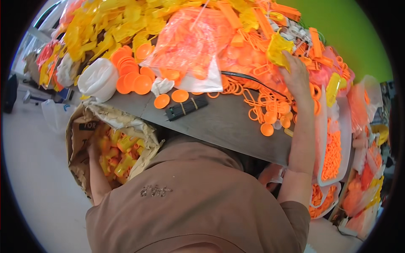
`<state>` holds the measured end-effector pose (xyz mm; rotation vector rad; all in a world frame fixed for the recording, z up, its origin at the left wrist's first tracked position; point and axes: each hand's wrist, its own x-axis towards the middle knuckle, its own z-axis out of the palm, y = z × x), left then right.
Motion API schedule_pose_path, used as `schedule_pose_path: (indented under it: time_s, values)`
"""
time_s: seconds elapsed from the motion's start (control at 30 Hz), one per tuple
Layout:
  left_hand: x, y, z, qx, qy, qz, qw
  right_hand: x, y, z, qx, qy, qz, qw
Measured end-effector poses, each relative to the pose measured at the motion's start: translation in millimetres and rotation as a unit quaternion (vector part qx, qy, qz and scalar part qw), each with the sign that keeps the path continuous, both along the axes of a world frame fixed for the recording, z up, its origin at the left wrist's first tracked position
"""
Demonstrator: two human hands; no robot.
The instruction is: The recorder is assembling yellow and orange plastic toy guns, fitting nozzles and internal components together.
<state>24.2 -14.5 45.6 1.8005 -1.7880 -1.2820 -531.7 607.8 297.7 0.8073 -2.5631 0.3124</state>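
My right hand (pixel 295 71) reaches far over the table at the right, closed on a yellow plastic piece (pixel 278 48) with small holes or ridges. Under it lies a heap of orange plastic parts in a clear bag (pixel 244 61). My left hand (pixel 92 145) is down inside a brown paper sack (pixel 78 162) at the left; its fingers are hard to make out. Beside that hand, the sack holds yellow and orange plastic parts (pixel 122 156).
Yellow parts (pixel 118 25) pile high at the back. Orange round cups (pixel 130 74), a white container (pixel 99 80) and a black rectangular item (pixel 185 109) lie on the dark table (pixel 211 122). A clear bin (pixel 332 154) of small orange pieces stands at the right.
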Motion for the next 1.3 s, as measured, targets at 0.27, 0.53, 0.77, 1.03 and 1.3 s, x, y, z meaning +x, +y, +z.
schedule_pose_path:
  time_s: [0.27,0.53,0.77,1.03,1.3]
  values:
    - [-148,127,96,-0.304,-0.146,-0.184,0.923,-3,3,24,-0.102,-0.067,0.03,0.992]
    - [-283,333,241,-0.026,0.358,-0.488,0.796,158,-43,12,-0.093,-0.099,0.198,0.971]
    - [-339,381,228,0.22,0.325,-0.566,0.725,184,-29,-11,-0.098,-0.283,0.279,0.912]
    - [-354,374,195,-0.074,0.161,-0.686,0.706,185,-20,-29,-0.05,-0.148,0.243,0.957]
    - [-353,376,208,-0.276,0.178,-0.653,0.682,139,-28,-64,-0.018,-0.113,0.24,0.964]
